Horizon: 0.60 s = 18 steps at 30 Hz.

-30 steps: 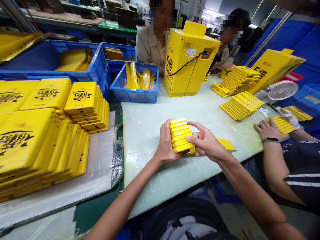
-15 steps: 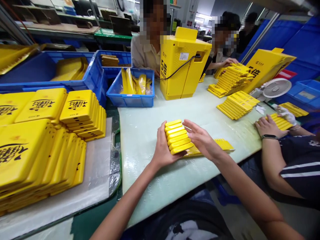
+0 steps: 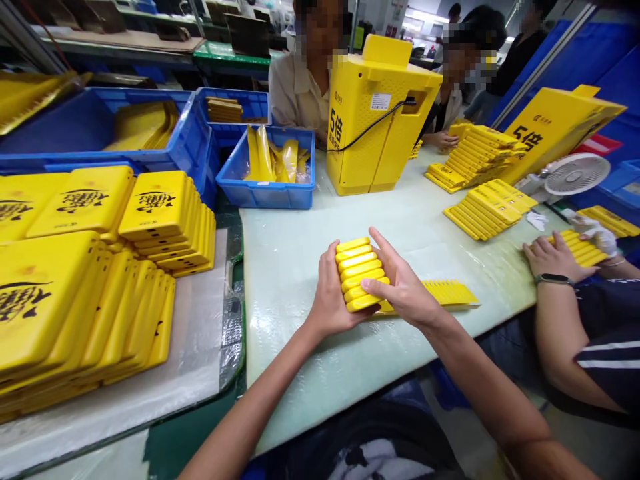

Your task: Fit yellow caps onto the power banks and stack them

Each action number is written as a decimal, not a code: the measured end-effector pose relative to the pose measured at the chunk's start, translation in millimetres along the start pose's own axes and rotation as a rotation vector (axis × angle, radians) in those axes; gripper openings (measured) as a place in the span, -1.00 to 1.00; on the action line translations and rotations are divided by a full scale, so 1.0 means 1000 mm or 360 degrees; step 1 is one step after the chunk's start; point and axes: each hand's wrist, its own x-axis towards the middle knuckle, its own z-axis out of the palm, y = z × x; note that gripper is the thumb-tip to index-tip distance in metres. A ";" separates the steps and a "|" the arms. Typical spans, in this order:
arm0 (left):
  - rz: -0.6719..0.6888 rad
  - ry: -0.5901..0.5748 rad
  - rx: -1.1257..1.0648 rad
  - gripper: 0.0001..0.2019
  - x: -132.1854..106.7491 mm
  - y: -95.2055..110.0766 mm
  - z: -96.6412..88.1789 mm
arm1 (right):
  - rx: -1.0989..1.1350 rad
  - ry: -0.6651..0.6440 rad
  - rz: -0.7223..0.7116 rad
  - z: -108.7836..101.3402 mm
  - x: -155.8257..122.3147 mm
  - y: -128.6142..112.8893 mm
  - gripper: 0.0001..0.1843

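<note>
A stack of several yellow power banks (image 3: 361,272) is held edge-on above the pale green tabletop. My left hand (image 3: 331,300) is wrapped around the stack's left side and underside, closed on it. On the right side, my right hand (image 3: 403,287) presses its thumb against the lower front edge, with the index finger pointing up beside the stack. A flat yellow sheet of strips (image 3: 450,293) lies on the table behind and below my right hand, partly covered by it.
Piled yellow power banks (image 3: 55,293) stand at left. A blue bin (image 3: 265,195) holds yellow pouches. Beyond is a tall yellow charging cabinet (image 3: 373,133) with a black cable. More stacks (image 3: 487,210), a white fan (image 3: 577,173) and a co-worker's hands (image 3: 555,257) are at right.
My right hand has closed in, its thumb now on the front of the stack. The view has shifted slightly. A co-worker's hand at the far stack has lowered.
</note>
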 end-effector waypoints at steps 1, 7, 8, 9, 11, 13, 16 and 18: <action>0.0003 0.0002 0.0009 0.49 0.000 0.000 0.000 | -0.0021 -0.0029 -0.0019 -0.002 0.001 0.001 0.54; -0.0045 0.0035 0.0028 0.47 0.004 -0.001 0.000 | -0.0368 0.0110 -0.0238 -0.004 0.000 -0.009 -0.06; -0.0055 0.0042 0.0017 0.48 0.005 -0.001 0.000 | -0.0498 0.0192 -0.0364 -0.003 -0.001 -0.014 -0.23; -0.0065 0.0046 -0.0003 0.47 0.006 -0.002 0.000 | -0.0647 0.0253 -0.0480 -0.001 -0.003 -0.018 -0.37; -0.0083 0.0042 -0.0048 0.44 0.006 -0.003 -0.001 | -0.0935 0.0279 -0.0601 0.002 -0.005 -0.025 -0.50; -0.0093 0.0033 -0.0075 0.42 0.006 -0.003 -0.001 | -0.1104 0.0230 -0.0611 0.002 -0.006 -0.029 -0.63; -0.0064 0.0044 -0.0063 0.42 0.006 -0.004 -0.001 | -0.1136 0.0310 -0.0666 -0.001 -0.007 -0.030 -0.94; -0.0054 0.0054 -0.0055 0.43 0.006 -0.004 0.000 | -0.1164 0.0304 -0.0721 -0.002 -0.011 -0.030 -0.86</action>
